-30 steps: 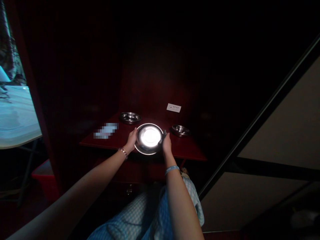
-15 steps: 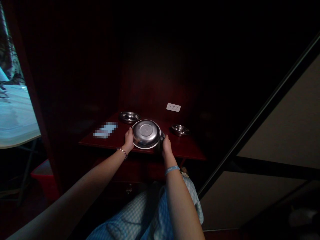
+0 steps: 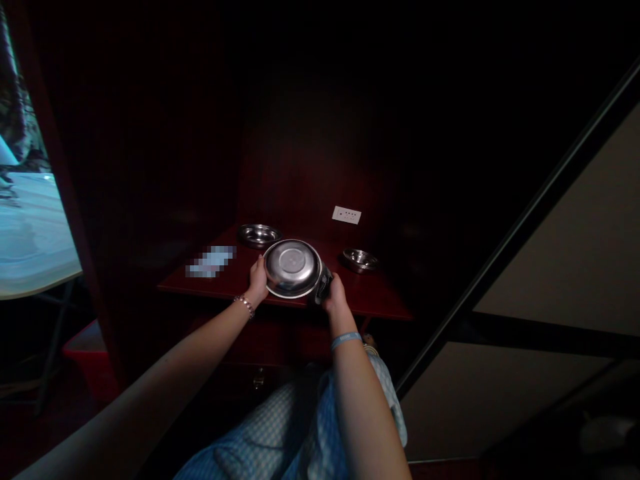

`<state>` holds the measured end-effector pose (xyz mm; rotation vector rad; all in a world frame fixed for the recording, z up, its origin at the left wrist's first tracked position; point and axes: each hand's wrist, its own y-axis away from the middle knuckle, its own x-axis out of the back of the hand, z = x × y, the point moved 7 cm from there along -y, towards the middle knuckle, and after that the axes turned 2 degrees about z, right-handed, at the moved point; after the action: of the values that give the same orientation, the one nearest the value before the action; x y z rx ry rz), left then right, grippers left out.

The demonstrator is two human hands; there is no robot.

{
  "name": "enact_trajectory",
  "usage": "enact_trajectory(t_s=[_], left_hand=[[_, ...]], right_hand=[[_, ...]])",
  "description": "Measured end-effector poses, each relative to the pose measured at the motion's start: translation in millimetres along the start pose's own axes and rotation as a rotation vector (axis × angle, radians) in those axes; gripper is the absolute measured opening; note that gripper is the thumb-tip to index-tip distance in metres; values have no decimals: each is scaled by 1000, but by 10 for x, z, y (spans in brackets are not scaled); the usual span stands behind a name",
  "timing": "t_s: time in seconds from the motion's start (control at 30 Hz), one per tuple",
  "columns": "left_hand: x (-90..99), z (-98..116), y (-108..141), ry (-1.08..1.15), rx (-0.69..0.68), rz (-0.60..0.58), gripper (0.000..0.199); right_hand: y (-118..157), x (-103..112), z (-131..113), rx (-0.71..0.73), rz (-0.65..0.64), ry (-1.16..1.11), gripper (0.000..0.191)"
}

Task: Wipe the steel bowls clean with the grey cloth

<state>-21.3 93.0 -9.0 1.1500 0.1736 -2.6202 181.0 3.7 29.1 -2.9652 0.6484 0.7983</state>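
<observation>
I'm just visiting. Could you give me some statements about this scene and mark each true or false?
1. The left hand grips the metal bowl at its edge. True.
2. The right hand is empty. False: the right hand holds a dark cloth-like item.
3. A bowl at left and a bowl at right rest on the red tabletop. True.
4. The wall socket is black. False: the wall socket is white.
</observation>
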Motion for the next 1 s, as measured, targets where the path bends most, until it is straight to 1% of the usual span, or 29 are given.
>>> enact_trajectory(t_s=[0.03,0.1,0.17,0.27,0.43,0.6,0.7,0.8,0.87,0.93,1.0], left_hand=[[3,-2,1,1,12,11,36],[12,-1,4,2,30,32,34],[15,2,6,4,37,41,32],[6,-2,2,8,37,23,33],[9,-1,0,-13,30,29,34],[0,18,23,10,54,36,26],[14,10,22,34,76,49,23],[27,-6,5,32,79,55,24],[29,-16,-9,31,74,53,26],[33,-19,-19,23,62,54,27],[38,-18,-26,4,52,56,28]], right_hand=[[34,-7,15,-77,17,-43,32],[111,-49,4,-171,20,-102,31],[179,-95,-27,-209,10,-149,30],[238,-125,-30,-245,25,-185,27],[247,-123,-13,-231,46,-142,23],[249,-145,-8,-230,17,-137,25],[234,-150,-7,-227,20,-155,26],[203,-118,-21,-207,41,-152,28],[184,-83,-39,-192,44,-144,32],[168,-49,-61,-177,35,-132,36],[156,-19,-71,-176,22,-98,36]])
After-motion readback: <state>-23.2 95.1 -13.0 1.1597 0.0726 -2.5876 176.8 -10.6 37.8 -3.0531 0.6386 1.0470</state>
